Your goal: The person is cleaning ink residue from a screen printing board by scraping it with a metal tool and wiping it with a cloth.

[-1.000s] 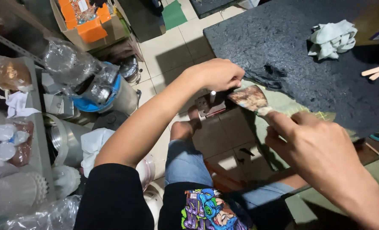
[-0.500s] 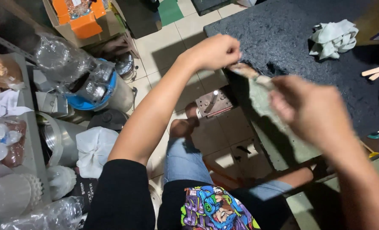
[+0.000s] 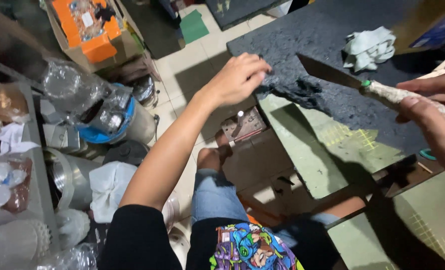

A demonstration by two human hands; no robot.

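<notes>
**A:** What changed on your feed?

**B:** My right hand lifted the knife clear; it's gripping the wrapped handle, blade hovering above the dark sheet. Left hand now pinches the sheet's ragged edge on the table.

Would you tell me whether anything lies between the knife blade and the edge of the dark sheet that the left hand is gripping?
Nothing visible does: the knife tip hangs above bare dark sheet, a short way from the left hand.
</notes>
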